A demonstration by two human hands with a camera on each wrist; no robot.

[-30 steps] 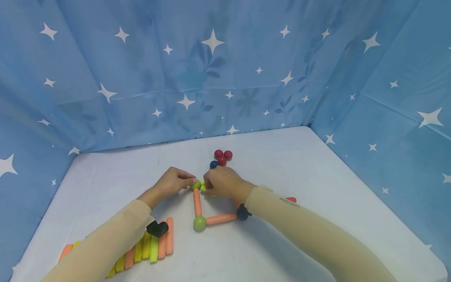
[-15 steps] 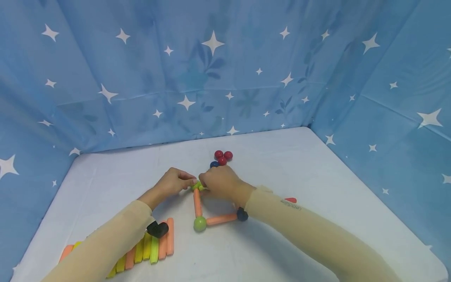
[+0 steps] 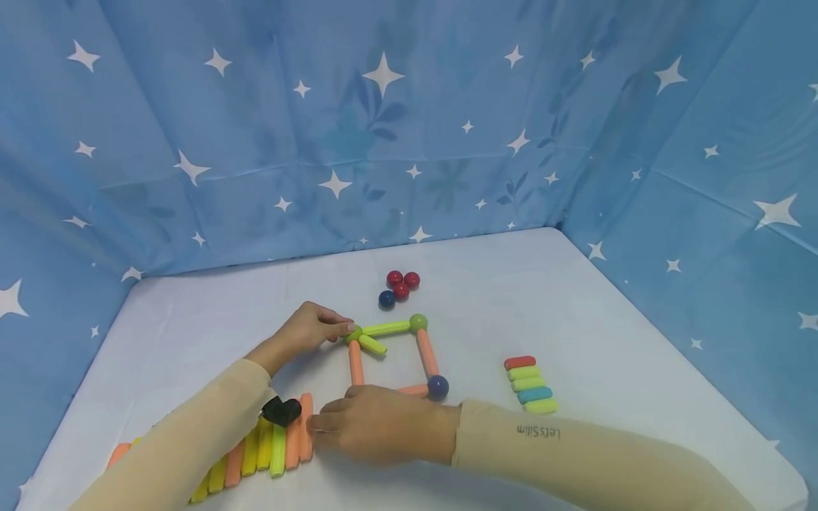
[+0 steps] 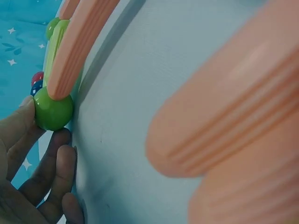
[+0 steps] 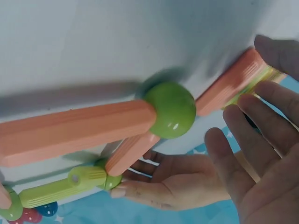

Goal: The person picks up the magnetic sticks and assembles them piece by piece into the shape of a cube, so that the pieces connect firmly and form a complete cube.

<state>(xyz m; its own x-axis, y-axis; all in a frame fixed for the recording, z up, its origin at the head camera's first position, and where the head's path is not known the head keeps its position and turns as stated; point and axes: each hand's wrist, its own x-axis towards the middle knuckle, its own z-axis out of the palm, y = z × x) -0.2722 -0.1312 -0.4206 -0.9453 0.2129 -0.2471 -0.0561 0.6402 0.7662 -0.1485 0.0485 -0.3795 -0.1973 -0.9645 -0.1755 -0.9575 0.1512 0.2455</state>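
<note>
Covering the square frame's point(image 3: 390, 355) near green ball at frame centre, the right hand point(image 3: 377, 431) reaches with straight fingers toward the stick row point(image 3: 281, 443); the left hand point(image 3: 307, 332) pinches the far-left green ball point(image 3: 354, 333).

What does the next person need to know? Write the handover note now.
Left hand: pinches the far-left green ball of the square frame.
Right hand: open, holding nothing, fingertips at the row of sticks.
Done: the frame lies flat on the table, four sticks joined by four corner balls.
Left: a short green stick hangs off the held ball, its other end free. Unused are the loose balls and a small stack of short sticks.
</note>
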